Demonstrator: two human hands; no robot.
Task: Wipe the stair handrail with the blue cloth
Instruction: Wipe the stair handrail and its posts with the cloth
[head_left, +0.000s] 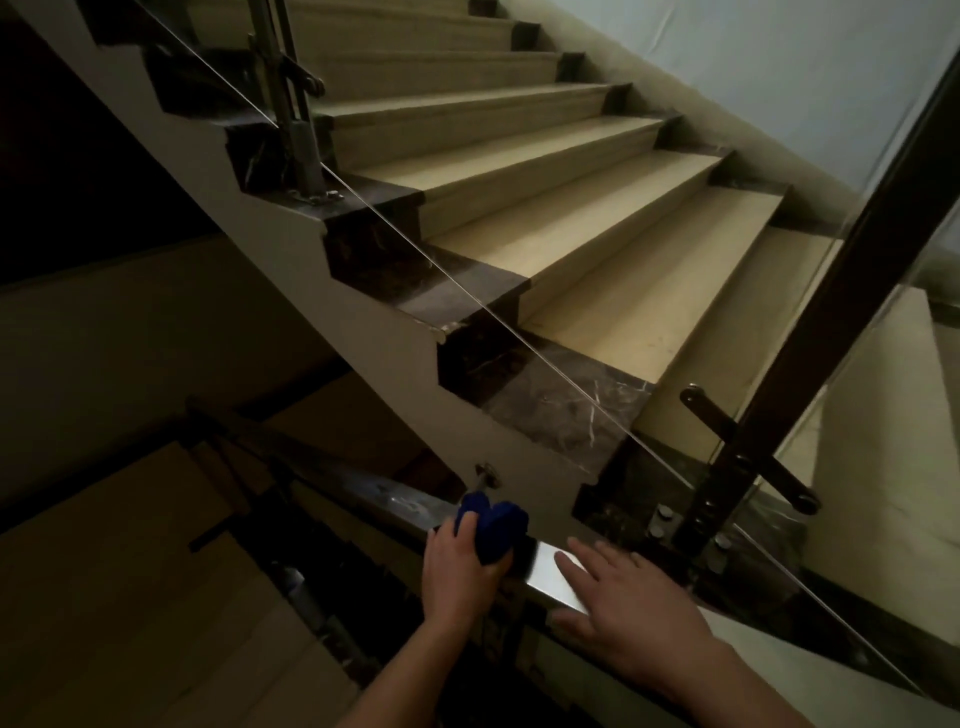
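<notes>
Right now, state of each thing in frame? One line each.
Cloth: bunched, pressed on the handrail.
Left hand: grips the cloth.
Right hand: flat, fingers straight, resting on the handrail beside the cloth.
Handrail: shiny near the hands, smudged further down.
Glass panel: upright, mounted on the dark post.
Stairs: bare, dimly lit.
</notes>
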